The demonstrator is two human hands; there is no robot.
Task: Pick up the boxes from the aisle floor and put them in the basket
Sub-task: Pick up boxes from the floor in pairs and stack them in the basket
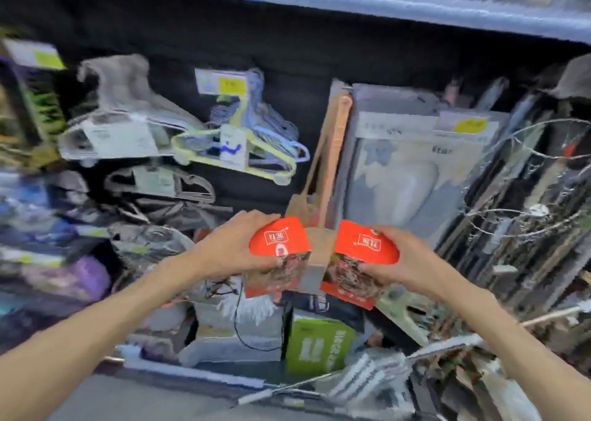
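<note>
- A shop shelf crowded with bundled clothes hangers and blurred yellow price tags fills the background.
- The left hand grips one red box marked "红派"; the right hand grips a second red box, its label unreadable.
- Both boxes are held side by side, near but apart, fingers curled round them, above a green carton.

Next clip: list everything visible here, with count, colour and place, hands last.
red boxes: two, red with a food picture, held up side by side at centre, one per hand
hanger bundles: several, grey, blue and yellow-green, hanging upper left
white packaged item: one, upper right of centre
green box: one, low on the shelf, below the red boxes
wire rack: one, silver, right
left hand: grips the left box
right hand: grips the right box
</note>
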